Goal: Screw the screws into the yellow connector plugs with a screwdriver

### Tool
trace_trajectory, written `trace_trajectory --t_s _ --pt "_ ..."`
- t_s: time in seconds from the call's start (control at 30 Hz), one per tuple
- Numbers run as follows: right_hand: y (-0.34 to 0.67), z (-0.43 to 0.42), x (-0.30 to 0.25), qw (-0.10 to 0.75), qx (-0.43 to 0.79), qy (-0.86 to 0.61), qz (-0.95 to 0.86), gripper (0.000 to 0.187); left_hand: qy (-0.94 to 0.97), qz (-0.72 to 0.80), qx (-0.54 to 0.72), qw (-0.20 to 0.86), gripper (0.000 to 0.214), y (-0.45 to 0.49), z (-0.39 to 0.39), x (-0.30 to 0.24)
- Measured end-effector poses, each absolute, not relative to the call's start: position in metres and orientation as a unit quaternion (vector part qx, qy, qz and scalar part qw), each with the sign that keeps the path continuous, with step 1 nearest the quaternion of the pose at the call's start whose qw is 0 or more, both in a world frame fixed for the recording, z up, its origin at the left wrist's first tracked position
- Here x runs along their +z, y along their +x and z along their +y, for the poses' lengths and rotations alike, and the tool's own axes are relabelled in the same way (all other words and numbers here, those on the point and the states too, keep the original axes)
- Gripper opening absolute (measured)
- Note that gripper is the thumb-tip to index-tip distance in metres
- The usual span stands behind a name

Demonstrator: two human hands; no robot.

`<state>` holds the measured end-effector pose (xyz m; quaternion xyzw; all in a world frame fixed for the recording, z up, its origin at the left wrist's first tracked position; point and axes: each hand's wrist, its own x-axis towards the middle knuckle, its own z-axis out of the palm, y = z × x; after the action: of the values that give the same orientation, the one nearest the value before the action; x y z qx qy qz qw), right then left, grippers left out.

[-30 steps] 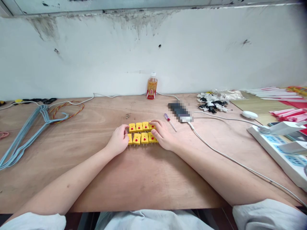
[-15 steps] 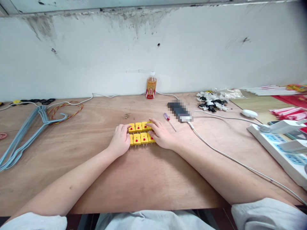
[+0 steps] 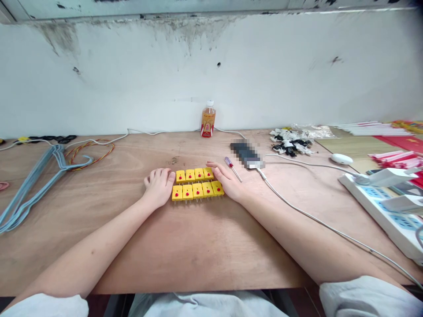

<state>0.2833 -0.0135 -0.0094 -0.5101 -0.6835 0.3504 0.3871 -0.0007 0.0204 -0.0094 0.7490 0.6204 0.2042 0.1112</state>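
Note:
Two rows of yellow two-pin plugs (image 3: 197,191), each with a red dot on top, lie side by side on the wooden table. Metal pins stick out from their near edges. My left hand (image 3: 160,187) rests on the table at the left end of the rows, fingers extended and holding nothing. At the right end lies my right hand (image 3: 227,181), fingers stretched out beside the plugs; whether it touches them I cannot tell. Several small brass-coloured screws (image 3: 173,161) are scattered behind the rows. A screwdriver (image 3: 233,169) with a purple, clear handle sits just beyond my right hand.
A drink bottle (image 3: 208,119) stands by the wall. A blurred phone (image 3: 246,154) with a white cable lies back right, near black and white pieces (image 3: 291,143). Blue hangers (image 3: 36,189) are at left, a power strip (image 3: 386,207) at right.
Both hands have moved outward off the plugs, the left hand to the left and the right hand to the right. More of both plug rows now shows.

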Motion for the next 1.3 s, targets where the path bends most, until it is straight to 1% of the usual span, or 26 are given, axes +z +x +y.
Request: trace_trajectory --t_s 0.07,0.17,0.27,0.37,0.53,0.6,0.73,0.93,1.17,1.3 --pt "0.285 -0.013 -0.009 0.41 0.371 -0.517 -0.653 0.06 0.721 0.655 0.207 0.087 0.043 -0.005 0.03 -0.01" --pt "0.282 -0.013 -0.009 0.413 0.369 -0.511 -0.658 0.064 0.676 0.682 0.266 0.085 0.042 -0.004 0.045 -0.014" --pt "0.28 -0.013 -0.011 0.414 0.364 -0.509 -0.661 0.066 0.675 0.649 0.334 0.108 0.041 0.007 0.054 -0.019" --pt "0.28 -0.011 -0.014 0.423 0.367 -0.515 -0.649 0.063 0.682 0.615 0.37 0.141 0.038 0.014 0.055 -0.021" --pt "0.281 -0.011 -0.012 0.42 0.334 -0.529 -0.658 0.061 0.656 0.594 0.43 0.177 0.034 -0.001 0.035 -0.015" --pt "0.281 -0.012 -0.01 0.412 0.306 -0.527 -0.677 0.059 0.669 0.583 0.418 0.194 0.037 -0.007 0.022 -0.015" --pt "0.28 -0.015 -0.007 0.383 0.259 -0.51 -0.725 0.055 0.714 0.564 0.34 0.238 0.052 -0.003 0.006 -0.017" --pt "0.275 -0.014 -0.012 0.366 0.248 -0.504 -0.742 0.047 0.72 0.582 0.261 0.273 0.066 0.013 0.021 -0.014" --pt "0.274 -0.013 -0.013 0.356 0.229 -0.509 -0.75 0.046 0.752 0.531 0.247 0.303 0.067 0.017 0.025 -0.007" --pt "0.274 -0.012 -0.015 0.343 0.217 -0.519 -0.752 0.042 0.796 0.495 0.21 0.279 0.067 0.013 0.019 -0.006"
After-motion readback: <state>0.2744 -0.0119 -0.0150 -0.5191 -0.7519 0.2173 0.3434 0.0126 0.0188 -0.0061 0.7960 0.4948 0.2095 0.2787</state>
